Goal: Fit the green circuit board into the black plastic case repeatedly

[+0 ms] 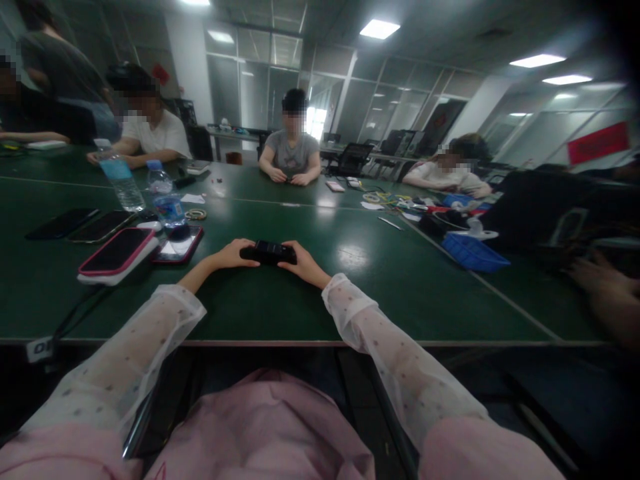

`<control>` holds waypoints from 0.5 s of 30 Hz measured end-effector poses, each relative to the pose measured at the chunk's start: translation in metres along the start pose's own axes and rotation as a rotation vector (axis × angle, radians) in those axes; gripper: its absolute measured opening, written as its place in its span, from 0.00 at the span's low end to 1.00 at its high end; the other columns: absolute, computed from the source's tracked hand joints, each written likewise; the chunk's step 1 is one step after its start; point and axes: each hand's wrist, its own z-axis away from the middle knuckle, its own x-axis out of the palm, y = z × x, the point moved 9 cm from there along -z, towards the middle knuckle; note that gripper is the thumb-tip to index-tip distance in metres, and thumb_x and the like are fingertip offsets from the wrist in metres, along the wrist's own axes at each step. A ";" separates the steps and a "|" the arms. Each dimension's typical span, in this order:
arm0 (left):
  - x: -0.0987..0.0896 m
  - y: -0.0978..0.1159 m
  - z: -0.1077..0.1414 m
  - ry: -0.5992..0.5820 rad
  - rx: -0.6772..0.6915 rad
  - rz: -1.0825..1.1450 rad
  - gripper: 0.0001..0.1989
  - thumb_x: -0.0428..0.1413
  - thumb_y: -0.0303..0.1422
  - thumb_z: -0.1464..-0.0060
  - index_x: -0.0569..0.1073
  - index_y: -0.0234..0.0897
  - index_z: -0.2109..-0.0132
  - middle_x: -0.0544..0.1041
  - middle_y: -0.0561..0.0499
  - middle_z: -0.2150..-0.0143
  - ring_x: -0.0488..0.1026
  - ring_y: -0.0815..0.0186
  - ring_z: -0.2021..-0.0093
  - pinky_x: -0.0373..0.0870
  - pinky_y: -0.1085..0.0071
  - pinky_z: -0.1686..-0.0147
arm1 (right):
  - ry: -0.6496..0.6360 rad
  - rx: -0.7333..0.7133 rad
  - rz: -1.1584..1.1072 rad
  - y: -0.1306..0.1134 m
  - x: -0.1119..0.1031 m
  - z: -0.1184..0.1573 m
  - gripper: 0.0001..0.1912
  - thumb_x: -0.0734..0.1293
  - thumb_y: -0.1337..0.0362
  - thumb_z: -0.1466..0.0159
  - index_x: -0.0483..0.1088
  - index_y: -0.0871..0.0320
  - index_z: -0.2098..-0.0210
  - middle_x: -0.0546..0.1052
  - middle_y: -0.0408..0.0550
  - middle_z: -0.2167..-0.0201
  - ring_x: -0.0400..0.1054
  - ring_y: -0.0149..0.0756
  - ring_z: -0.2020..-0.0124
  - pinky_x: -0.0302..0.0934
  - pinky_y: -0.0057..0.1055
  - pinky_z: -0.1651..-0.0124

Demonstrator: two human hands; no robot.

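A small black device (pixel 269 251) with a dark screen lies level between my two hands, just over the green table (pixel 280 307). My left hand (pixel 234 254) is closed on its left end, with the thumb along the near side and the fingers at the far side. Its right end is gripped by my right hand (pixel 302 261) in the same way. To the left of my left hand is a phone in a red-edged case (pixel 179 245), with a small dark round thing on it. Farther left, a black phone in a pink case (pixel 120 252) rests on a white object.
Two water bottles (pixel 120 177) (pixel 166 197) and more dark phones (pixel 103 227) stand or lie at the left. A tape roll (pixel 195 214) is beside them. At the right are a blue basket (pixel 475 252), cables (pixel 387 199) and another person's hand (pixel 605 280). Several people sit around the table.
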 end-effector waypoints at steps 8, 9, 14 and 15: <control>0.000 0.002 -0.001 -0.008 0.023 0.024 0.32 0.61 0.54 0.60 0.74 0.40 0.51 0.70 0.44 0.44 0.63 0.51 0.42 0.57 0.54 0.42 | 0.006 -0.001 -0.030 0.000 -0.001 0.000 0.27 0.71 0.60 0.44 0.61 0.55 0.48 0.70 0.51 0.52 0.67 0.42 0.51 0.63 0.42 0.48; 0.000 0.001 -0.001 -0.009 0.024 0.025 0.32 0.61 0.55 0.60 0.74 0.40 0.51 0.70 0.44 0.44 0.63 0.50 0.42 0.57 0.54 0.42 | 0.005 -0.004 -0.034 -0.001 -0.001 0.000 0.27 0.71 0.60 0.44 0.61 0.55 0.48 0.70 0.51 0.52 0.67 0.42 0.51 0.63 0.41 0.48; 0.000 0.001 -0.001 -0.014 0.022 0.014 0.32 0.60 0.55 0.60 0.74 0.39 0.51 0.69 0.43 0.43 0.63 0.51 0.42 0.58 0.55 0.42 | 0.005 0.002 -0.038 0.000 -0.001 0.000 0.27 0.71 0.60 0.44 0.61 0.55 0.48 0.70 0.51 0.52 0.67 0.42 0.51 0.63 0.42 0.48; 0.000 0.001 -0.001 -0.018 0.017 0.012 0.32 0.60 0.55 0.59 0.74 0.39 0.51 0.69 0.43 0.43 0.63 0.51 0.42 0.58 0.54 0.42 | 0.005 0.006 -0.037 0.000 -0.001 0.000 0.27 0.71 0.60 0.44 0.61 0.54 0.48 0.70 0.51 0.52 0.67 0.42 0.51 0.63 0.42 0.48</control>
